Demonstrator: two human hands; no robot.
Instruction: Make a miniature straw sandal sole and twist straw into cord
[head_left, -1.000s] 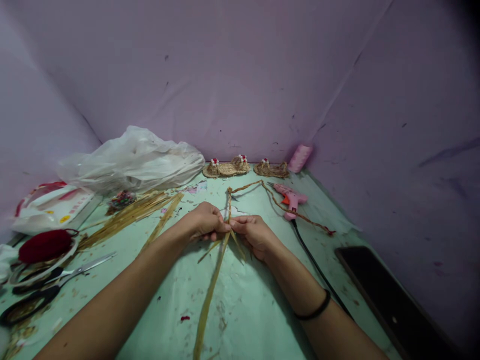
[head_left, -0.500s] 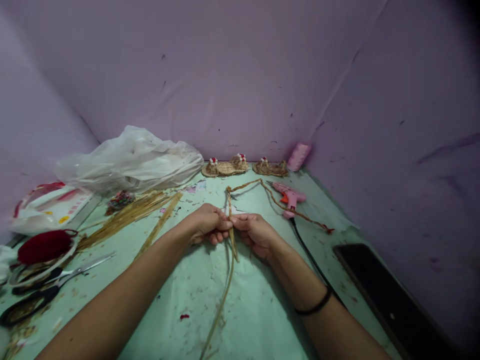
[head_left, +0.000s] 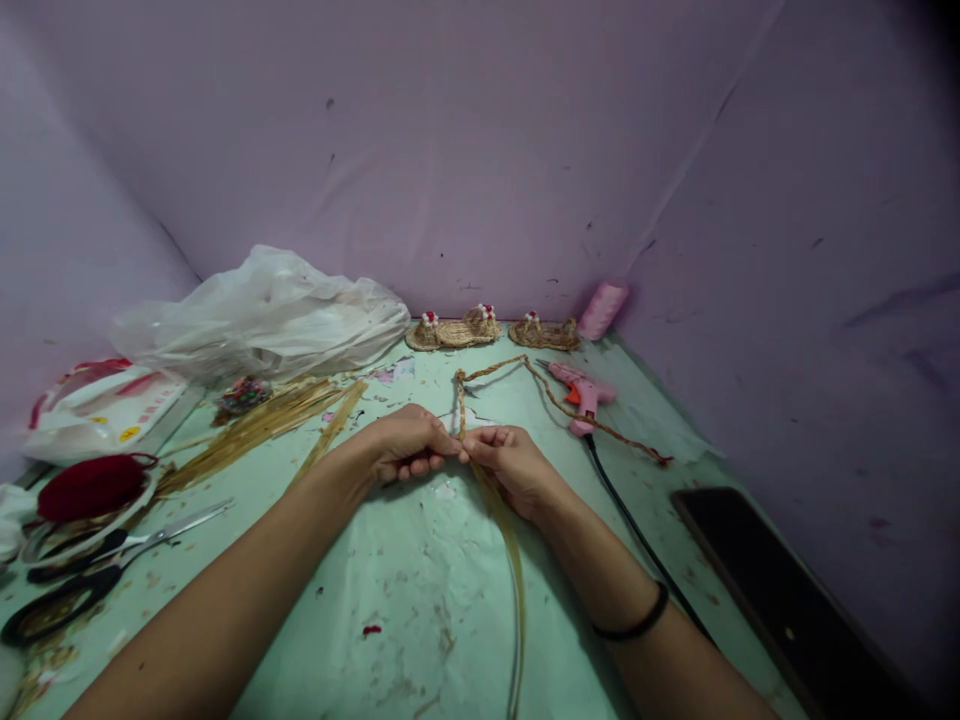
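Observation:
A twisted straw cord lies bent across the green tabletop, its far end reaching right past the glue gun. Both hands meet at its near end. My left hand is closed, thumb and forefinger pinching the cord. My right hand pinches the same spot from the other side, fingertips touching those of the left. From under the right fingers a loose flat straw strand runs down toward the near edge. The exact grip point is covered by the fingertips.
A pink glue gun with a black cable lies right of the cord; a dark phone-like slab lies nearer. Scissors, dark red yarn, loose straw and a plastic bag are left. Small woven slippers stand along the wall.
The loose strands that hung down toward the lower left now sweep to the right, beneath my right hand. Both hands stay pinched at the cord's near end.

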